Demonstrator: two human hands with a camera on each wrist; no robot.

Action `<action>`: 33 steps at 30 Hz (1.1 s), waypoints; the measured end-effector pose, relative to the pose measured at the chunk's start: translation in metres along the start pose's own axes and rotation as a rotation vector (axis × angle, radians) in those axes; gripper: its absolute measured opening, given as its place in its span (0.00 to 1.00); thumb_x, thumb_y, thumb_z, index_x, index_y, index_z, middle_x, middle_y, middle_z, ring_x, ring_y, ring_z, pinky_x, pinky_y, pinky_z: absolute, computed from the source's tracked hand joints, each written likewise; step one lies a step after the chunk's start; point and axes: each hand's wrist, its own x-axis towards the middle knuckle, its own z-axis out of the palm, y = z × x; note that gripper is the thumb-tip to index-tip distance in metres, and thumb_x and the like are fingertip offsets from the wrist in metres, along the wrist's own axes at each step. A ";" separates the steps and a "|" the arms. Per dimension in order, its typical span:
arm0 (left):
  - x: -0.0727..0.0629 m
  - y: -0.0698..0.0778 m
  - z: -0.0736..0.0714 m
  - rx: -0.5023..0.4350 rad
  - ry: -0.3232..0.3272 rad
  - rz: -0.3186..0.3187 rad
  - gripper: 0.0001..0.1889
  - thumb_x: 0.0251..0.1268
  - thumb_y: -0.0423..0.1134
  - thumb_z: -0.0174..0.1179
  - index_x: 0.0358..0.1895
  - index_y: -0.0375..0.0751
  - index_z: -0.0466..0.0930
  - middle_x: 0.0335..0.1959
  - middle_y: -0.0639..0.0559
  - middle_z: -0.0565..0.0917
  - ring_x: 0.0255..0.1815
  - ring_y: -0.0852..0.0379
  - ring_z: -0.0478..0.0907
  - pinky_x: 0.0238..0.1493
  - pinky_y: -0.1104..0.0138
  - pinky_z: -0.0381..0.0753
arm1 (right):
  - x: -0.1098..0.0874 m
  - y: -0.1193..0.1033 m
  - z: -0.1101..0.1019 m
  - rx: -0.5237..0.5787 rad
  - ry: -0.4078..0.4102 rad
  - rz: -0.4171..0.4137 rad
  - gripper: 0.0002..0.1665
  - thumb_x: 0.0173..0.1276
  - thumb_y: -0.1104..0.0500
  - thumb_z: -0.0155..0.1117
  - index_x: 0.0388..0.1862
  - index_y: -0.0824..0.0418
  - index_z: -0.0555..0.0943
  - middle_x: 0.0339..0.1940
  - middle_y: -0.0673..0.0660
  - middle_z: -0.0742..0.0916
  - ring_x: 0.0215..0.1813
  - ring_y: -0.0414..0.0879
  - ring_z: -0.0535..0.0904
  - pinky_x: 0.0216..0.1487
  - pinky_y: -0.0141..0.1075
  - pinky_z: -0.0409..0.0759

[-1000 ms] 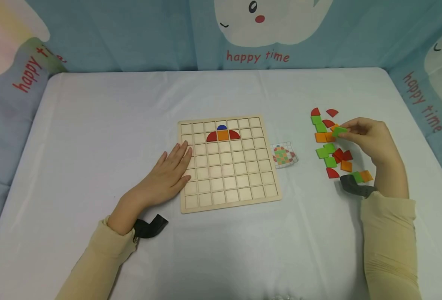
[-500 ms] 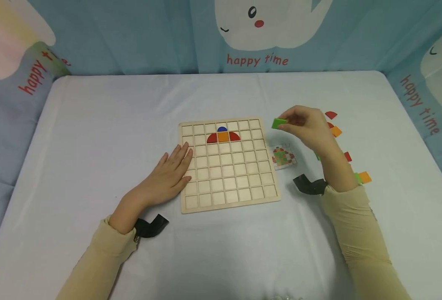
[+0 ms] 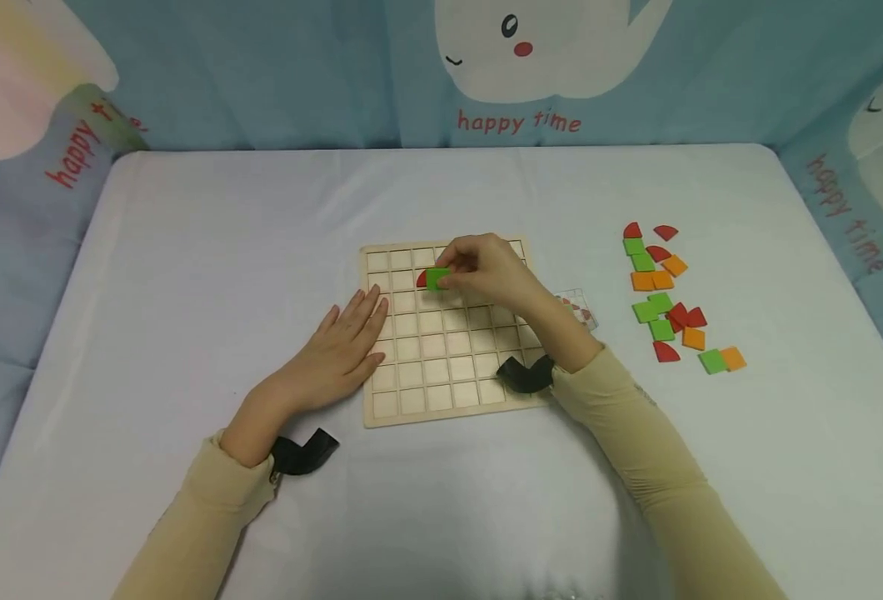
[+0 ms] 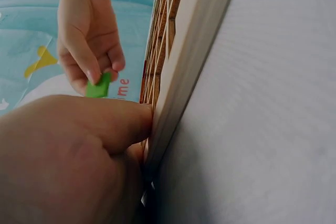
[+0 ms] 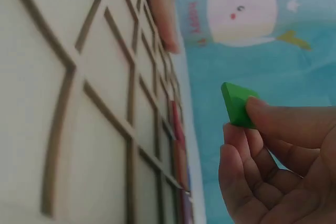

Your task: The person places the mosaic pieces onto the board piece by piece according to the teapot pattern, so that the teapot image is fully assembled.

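My right hand (image 3: 490, 271) pinches a green square tile (image 3: 436, 278) between thumb and fingertips, over the upper part of the wooden grid board (image 3: 419, 373). In the right wrist view the green tile (image 5: 239, 104) hangs above the board's surface. A red quarter-round tile (image 3: 421, 279) shows in a cell just left of it; the tiles around that spot are hidden behind the hand. My left hand (image 3: 329, 354) lies flat with straight fingers on the board's left edge. The left wrist view has its thumb (image 4: 128, 124) against the board's side.
Loose tiles lie right of the board: several green squares (image 3: 662, 330), orange squares (image 3: 693, 338) and red quarter-rounds (image 3: 665, 352). A small printed pattern card (image 3: 578, 308) sits by the board's right edge, partly under the right forearm. Black wrist mounts (image 3: 305, 452) stick out at both cuffs.
My right hand has carried the green tile from the loose tiles on the right, leftward to over the board's upper rows. The left hand has stayed on the board's edge.
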 end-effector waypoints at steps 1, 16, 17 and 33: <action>0.000 0.000 0.000 0.001 -0.001 0.000 0.34 0.76 0.44 0.40 0.75 0.34 0.34 0.76 0.41 0.33 0.75 0.46 0.26 0.70 0.46 0.31 | 0.002 0.001 0.002 -0.002 -0.004 0.006 0.08 0.59 0.67 0.69 0.37 0.66 0.83 0.32 0.56 0.83 0.33 0.46 0.77 0.36 0.32 0.75; 0.001 0.000 -0.002 0.011 -0.010 -0.010 0.34 0.77 0.44 0.39 0.75 0.34 0.34 0.76 0.41 0.32 0.75 0.48 0.26 0.70 0.46 0.31 | 0.007 0.009 0.014 -0.123 -0.046 0.091 0.09 0.57 0.63 0.72 0.35 0.65 0.83 0.29 0.55 0.84 0.32 0.46 0.78 0.39 0.35 0.76; 0.001 0.000 -0.001 0.011 -0.010 -0.011 0.34 0.77 0.44 0.39 0.75 0.34 0.34 0.76 0.41 0.32 0.75 0.48 0.26 0.70 0.46 0.31 | 0.008 0.009 0.015 -0.128 -0.041 0.093 0.09 0.57 0.62 0.72 0.35 0.65 0.83 0.29 0.54 0.84 0.32 0.46 0.78 0.38 0.35 0.75; 0.002 0.001 0.001 0.023 -0.009 -0.011 0.34 0.77 0.44 0.39 0.75 0.34 0.33 0.76 0.41 0.32 0.75 0.48 0.26 0.70 0.47 0.31 | 0.006 0.013 0.011 -0.142 0.019 0.040 0.06 0.59 0.63 0.70 0.36 0.63 0.85 0.32 0.55 0.86 0.32 0.45 0.79 0.36 0.33 0.75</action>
